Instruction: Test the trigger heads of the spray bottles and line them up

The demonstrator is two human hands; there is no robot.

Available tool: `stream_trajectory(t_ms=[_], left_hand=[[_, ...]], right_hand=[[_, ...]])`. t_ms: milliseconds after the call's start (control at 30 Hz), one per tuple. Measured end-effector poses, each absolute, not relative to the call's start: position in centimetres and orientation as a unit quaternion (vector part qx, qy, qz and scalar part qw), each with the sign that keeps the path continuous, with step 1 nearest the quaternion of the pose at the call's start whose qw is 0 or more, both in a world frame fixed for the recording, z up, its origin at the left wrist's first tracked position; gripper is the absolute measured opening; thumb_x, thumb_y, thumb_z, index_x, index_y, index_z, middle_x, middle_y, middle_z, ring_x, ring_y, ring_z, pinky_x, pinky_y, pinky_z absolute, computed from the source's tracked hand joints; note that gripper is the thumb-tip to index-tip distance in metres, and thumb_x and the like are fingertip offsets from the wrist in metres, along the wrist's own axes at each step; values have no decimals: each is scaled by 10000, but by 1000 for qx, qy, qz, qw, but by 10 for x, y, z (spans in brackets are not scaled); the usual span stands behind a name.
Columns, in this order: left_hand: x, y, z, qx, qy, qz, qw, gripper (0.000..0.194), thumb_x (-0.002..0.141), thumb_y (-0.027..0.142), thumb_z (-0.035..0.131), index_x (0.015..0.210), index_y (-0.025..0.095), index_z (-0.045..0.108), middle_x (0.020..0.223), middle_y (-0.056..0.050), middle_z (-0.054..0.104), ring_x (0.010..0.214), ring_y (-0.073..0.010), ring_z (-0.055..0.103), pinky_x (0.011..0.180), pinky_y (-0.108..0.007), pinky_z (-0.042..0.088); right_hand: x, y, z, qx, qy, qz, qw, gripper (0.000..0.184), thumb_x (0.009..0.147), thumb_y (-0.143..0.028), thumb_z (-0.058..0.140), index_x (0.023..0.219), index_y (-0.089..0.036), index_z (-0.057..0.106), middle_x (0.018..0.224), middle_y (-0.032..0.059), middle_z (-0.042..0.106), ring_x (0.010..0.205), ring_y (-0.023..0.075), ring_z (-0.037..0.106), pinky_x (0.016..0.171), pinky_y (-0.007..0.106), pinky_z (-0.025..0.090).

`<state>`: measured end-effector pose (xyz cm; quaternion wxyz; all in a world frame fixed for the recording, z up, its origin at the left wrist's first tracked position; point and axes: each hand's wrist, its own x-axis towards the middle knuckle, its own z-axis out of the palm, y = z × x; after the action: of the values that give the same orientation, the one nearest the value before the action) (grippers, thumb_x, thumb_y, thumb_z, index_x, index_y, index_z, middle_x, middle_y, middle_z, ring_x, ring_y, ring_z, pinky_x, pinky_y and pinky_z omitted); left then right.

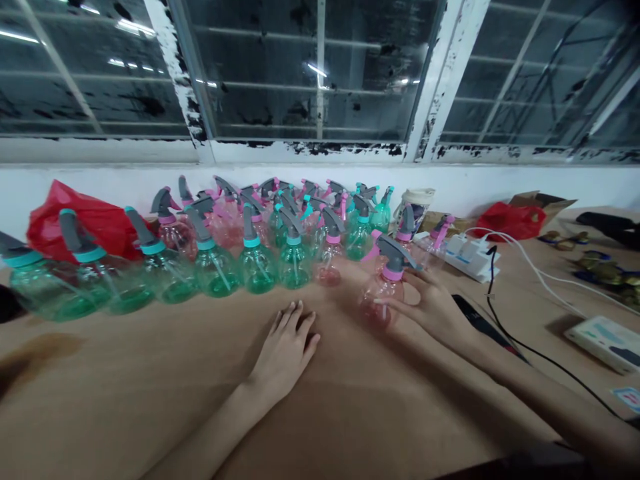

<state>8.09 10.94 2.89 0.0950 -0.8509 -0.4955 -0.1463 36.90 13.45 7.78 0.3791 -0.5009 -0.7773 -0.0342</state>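
Observation:
My right hand (425,303) grips a clear pink spray bottle (383,293) by its round body, thumb in front. This bottle has a pink collar and a grey and pink trigger head. My left hand (287,347) lies palm down on the table, fingers spread, holding nothing. Beyond its fingertips stands a row of green spray bottles with turquoise collars, among them one green bottle (294,263) straight ahead. A pink spray bottle (329,260) ends this row on the right, between my two hands. More pink and green bottles crowd behind the row.
The brown table (150,393) reaches a white wall under windows. A red plastic bag (85,217) lies back left, another red bag (510,220) back right. On the right are a white power strip (470,257) with cables, a dark flat object (483,323) and a white box (605,340).

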Motion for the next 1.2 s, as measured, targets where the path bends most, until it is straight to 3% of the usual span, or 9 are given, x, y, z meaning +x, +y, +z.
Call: stream_trajectory(t_ms=[167,400,567,800,1100,1200], left_hand=[[80,111,30,-856,-489,-126,107,380,955,315,410,1250,116,542,1373,-171,483,1274,-309,443,1030,-492,373],[76,113,28,-859,-482,-143,94,388,972,352,359,1262,151,520,1395,-155,462,1288,-298,428,1033,-499,366],[73,114,27,-861,-482,-136,92,404,971,363,346,1279,158,508,1408,-143,452,1304,-289,406,1044,-490,355],[72,116,26,-864,-475,-135,103,450,980,380,302,1287,127,513,1405,-160,448,1299,-304,409,1034,-502,369],[71,118,23,-865,-469,-147,103,472,987,408,260,1280,137,512,1399,-147,455,1278,-297,431,1035,-503,368],[70,119,21,-864,-469,-153,99,453,985,413,276,1287,162,501,1402,-127,457,1282,-285,427,1044,-494,361]], right_hand=[[369,157,78,-550,-747,-13,373,594,761,-591,601,1147,-142,555,1029,168,677,942,335,641,787,485,500],[354,176,85,-594,-726,-115,326,462,800,-481,616,1103,-132,616,1170,193,635,1120,368,545,911,528,421],[347,186,92,-609,-720,-126,308,375,831,-428,598,1040,-120,649,1104,198,656,1078,365,561,881,514,441],[337,206,96,-636,-704,-120,292,416,852,-458,561,1063,-107,639,982,197,680,992,361,606,785,479,493],[328,206,91,-644,-692,-98,311,546,835,-419,600,1251,-72,532,1185,217,620,1157,362,523,883,468,473],[340,190,92,-629,-690,-77,351,536,836,-459,579,1255,-129,534,1204,191,617,1096,346,574,832,455,493]])
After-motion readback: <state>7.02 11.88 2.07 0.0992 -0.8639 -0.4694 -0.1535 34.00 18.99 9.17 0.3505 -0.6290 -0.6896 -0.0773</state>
